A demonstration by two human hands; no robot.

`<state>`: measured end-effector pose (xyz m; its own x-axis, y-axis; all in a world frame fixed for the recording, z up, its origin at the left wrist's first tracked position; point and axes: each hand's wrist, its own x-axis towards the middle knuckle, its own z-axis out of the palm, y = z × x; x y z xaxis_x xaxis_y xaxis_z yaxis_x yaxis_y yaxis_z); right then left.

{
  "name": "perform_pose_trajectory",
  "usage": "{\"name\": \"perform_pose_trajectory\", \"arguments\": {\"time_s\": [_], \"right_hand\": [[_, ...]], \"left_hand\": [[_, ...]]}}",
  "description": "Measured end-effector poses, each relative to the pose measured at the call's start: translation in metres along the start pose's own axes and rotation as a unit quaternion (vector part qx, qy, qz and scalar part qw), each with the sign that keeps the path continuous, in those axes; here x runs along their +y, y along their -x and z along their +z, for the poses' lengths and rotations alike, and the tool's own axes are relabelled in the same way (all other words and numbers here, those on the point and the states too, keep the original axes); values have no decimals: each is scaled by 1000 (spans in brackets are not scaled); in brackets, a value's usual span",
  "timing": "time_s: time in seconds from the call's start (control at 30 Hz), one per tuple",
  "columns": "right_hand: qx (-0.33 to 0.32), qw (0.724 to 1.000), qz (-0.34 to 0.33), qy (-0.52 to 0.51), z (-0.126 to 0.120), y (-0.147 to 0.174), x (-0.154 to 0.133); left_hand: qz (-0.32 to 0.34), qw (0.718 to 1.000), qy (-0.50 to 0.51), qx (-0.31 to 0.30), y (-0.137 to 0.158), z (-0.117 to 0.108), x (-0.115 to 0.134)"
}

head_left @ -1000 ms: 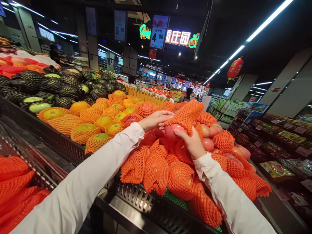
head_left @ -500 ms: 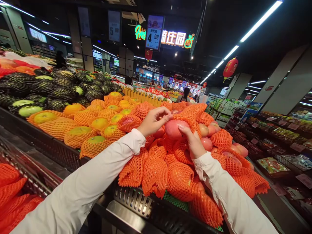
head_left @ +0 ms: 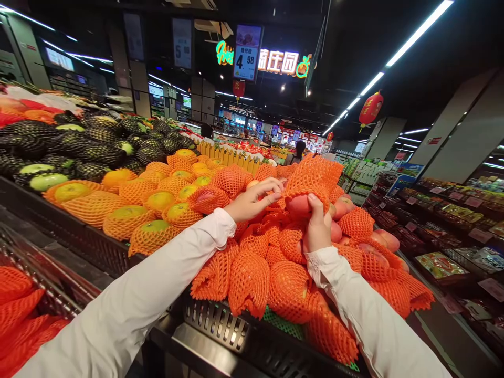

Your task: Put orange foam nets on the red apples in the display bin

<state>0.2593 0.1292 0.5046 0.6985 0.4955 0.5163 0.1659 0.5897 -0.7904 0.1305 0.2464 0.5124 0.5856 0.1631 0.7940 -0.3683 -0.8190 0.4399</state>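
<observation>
A smooth, pinkish-red, rounded fruit, partly covered by an orange foam-net sleeve, is gripped by the right hand. The sleeve's loose end is tilted upward, above that hand. Just left of the fruit, the left hand is held with fingers loosely parted; contact cannot be told.

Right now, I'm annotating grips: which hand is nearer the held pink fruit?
Right: the right hand grips the pink fruit; the left hand is left of it, contact unclear.
</observation>
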Motion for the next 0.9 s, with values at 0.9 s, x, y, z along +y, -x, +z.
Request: {"name": "perform_pose_trajectory", "arguments": {"time_s": [0.9], "right_hand": [[-152, 966, -71, 198, -11, -6, 9]], "left_hand": [[-215, 959, 86, 160, 7, 20, -2]]}}
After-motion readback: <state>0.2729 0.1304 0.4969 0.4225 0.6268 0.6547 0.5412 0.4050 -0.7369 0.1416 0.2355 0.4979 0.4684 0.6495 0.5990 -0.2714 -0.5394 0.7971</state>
